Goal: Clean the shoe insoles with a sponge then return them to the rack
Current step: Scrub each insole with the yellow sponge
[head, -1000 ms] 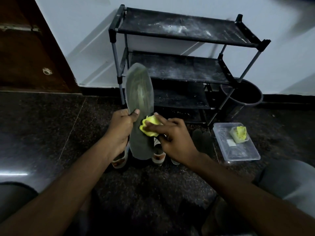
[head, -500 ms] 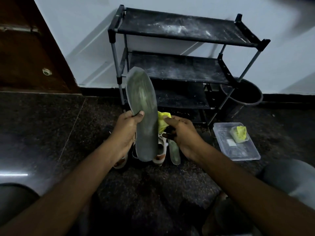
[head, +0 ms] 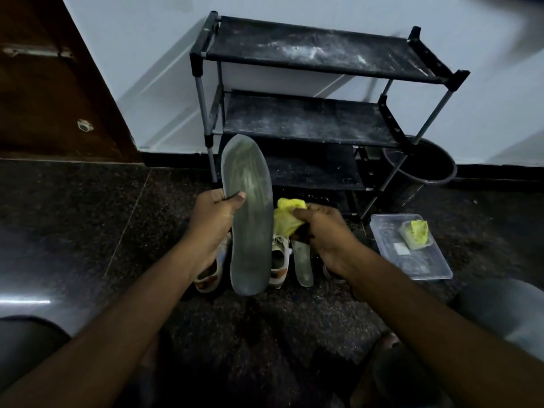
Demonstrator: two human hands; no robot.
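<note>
The left hand [head: 213, 219] pinched the grey insole [head: 248, 219] upright by one edge, toe at twelve o'clock before the rack [head: 309, 122]. At its three o'clock, the right hand [head: 321, 231] clutched the yellow sponge [head: 287, 214] in curled fingers [head: 306, 214]. Scrubbing pressure could twist the floppy insole free onto the shoes [head: 279, 260] below.

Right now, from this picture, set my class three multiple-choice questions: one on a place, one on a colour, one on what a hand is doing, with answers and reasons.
1. Where is the clear box? A on a table; B on the floor by the bucket; C on a chair.
2. What colour is the sponge in the right hand? A red; B blue; C yellow.
3. What is the left hand doing? A gripping the insole; B lying flat; C hanging empty.
Answers: B, it sits on the dark floor; C, yellow shows above the hand; A, its thumb crosses the insole.
</note>
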